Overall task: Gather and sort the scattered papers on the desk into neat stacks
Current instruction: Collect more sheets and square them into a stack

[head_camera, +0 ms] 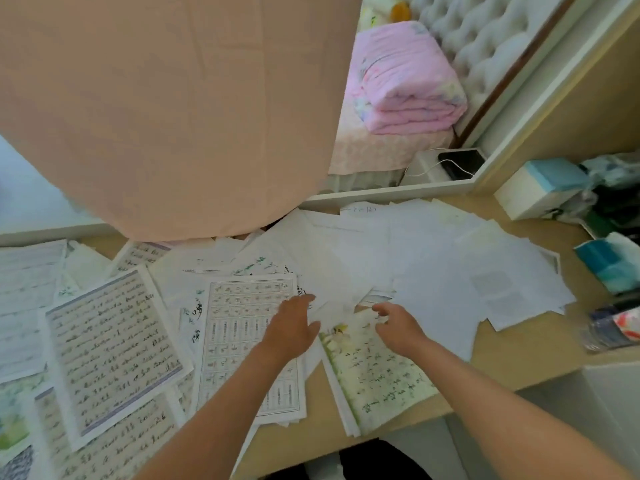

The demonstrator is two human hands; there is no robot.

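Papers lie scattered over the wooden desk [512, 362]. A purple-bordered handwriting sheet [110, 351] lies at the left, a gridded practice sheet [242, 341] in the middle, and a green-tinted handwritten stack [377, 372] near the front edge. Blank white sheets [450, 271] spread across the back right. My left hand [294, 327] rests flat over the right edge of the gridded sheet, fingers spread and holding nothing. Over the top of the green-tinted stack my right hand [398, 323] hovers with curled, parted fingers, touching the edge of a white sheet.
A peach cloth [173, 116] hangs over the back left of the desk. Teal and white boxes [547, 185] and small items crowd the right edge. A folded pink blanket [405, 84] lies on the bed behind, beside a white device with a cable [446, 164].
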